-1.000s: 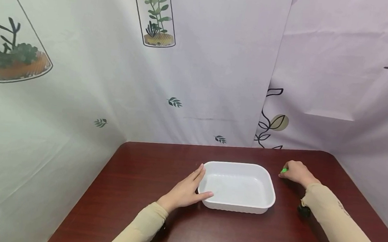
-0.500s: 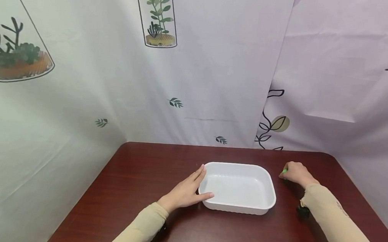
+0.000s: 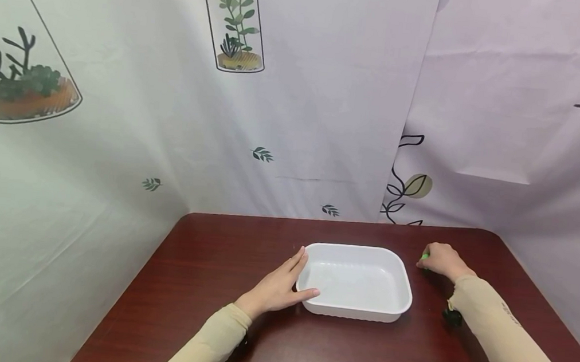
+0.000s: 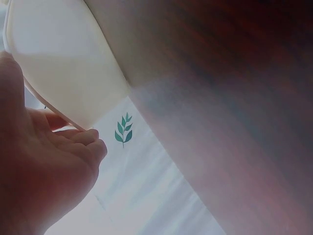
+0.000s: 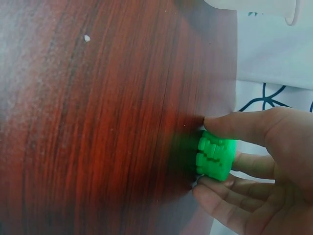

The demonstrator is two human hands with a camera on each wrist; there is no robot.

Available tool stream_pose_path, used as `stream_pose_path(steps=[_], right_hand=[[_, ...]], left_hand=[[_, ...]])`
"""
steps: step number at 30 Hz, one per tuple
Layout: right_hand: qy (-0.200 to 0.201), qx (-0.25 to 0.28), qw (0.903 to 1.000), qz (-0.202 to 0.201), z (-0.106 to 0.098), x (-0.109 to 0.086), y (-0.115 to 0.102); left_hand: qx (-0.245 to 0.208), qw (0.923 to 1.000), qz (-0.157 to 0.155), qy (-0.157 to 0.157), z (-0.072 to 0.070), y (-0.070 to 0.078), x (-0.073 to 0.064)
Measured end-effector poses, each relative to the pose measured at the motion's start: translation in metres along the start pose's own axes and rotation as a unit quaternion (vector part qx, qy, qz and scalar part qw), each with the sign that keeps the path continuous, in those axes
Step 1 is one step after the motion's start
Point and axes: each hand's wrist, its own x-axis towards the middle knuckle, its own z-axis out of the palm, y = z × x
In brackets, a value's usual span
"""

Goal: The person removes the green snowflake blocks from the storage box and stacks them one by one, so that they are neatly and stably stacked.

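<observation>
A white rectangular dish [image 3: 355,284] with rounded corners and low walls stands on the table. My left hand [image 3: 277,286] rests against its left end, fingers straight along the side and thumb over the front rim. The left wrist view shows the left hand [image 4: 58,152] right at the dish's rim [image 4: 54,105]. Right of the dish, my right hand [image 3: 443,259] pinches a small bright green piece [image 3: 425,255]. Up close, this green piece [image 5: 215,155] is round with a ridged side, between thumb and fingers of the right hand [image 5: 259,161], at the tabletop.
The dark red wood-grain table [image 3: 243,246] has a back edge near the printed white cloth [image 3: 326,121] behind it. A small white speck [image 5: 87,38] lies on the tabletop in the right wrist view.
</observation>
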Motion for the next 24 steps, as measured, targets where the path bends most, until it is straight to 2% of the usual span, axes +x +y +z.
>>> stream_pose_path(steps=[24], right_hand=[[0.003,-0.005,0.9999,0.009,-0.0002,-0.0004,0.0007]], left_hand=[[0.002,1.0000,0.000,-0.002,0.0001,-0.0005,-0.0006]])
